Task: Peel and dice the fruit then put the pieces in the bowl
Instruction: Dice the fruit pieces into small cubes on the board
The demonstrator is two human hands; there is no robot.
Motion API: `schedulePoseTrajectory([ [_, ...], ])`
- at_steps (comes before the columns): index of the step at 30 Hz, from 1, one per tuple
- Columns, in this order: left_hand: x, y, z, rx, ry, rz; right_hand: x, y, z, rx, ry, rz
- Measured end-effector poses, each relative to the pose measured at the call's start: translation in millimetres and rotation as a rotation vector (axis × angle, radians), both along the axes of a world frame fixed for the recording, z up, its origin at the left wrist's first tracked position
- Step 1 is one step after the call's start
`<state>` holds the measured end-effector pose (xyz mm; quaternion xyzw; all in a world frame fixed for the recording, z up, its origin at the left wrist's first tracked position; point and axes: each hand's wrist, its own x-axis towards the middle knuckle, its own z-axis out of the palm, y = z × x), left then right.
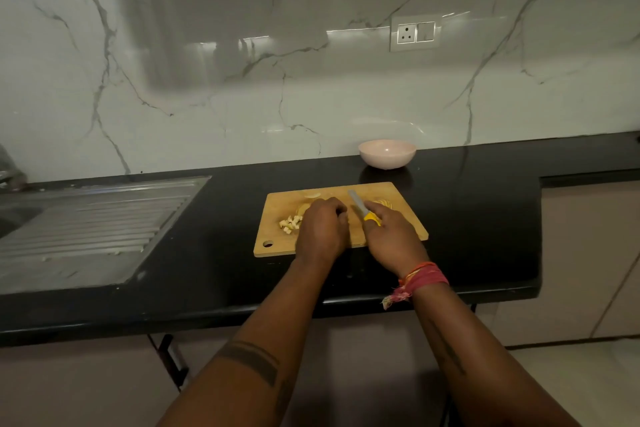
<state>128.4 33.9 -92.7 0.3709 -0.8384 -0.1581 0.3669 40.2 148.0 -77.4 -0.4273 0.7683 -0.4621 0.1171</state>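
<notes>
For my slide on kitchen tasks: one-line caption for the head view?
Right hand holds a yellow-handled knife beside the left hand on the cutting board, diced fruit nearby.

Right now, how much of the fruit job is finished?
Partly done. A few diced pieces already lie on the cutting board. In hand: the right hand grips the knife, and the left hand rests on the fruit. Left: slices remain uncut, and no pieces show in the bowl.
</notes>
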Motion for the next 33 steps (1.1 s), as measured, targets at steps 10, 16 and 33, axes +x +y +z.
schedulePoseTrajectory([
  [10,-59.6,-2.8,6.3,0.177,-0.149,-0.071,-35.5,14.4,-13.1,-0.091,-0.045,-0.110],
  [16,-58.2,-8.4,-2.2,0.198,-0.108,-0.077,-34.1,14.4,-20.4,-0.077,0.031,-0.103],
  [33,-31.9,-15.3,6.4,0.197,-0.064,-0.148,-20.4,16.7,-17.4,0.030,0.180,-0.075],
])
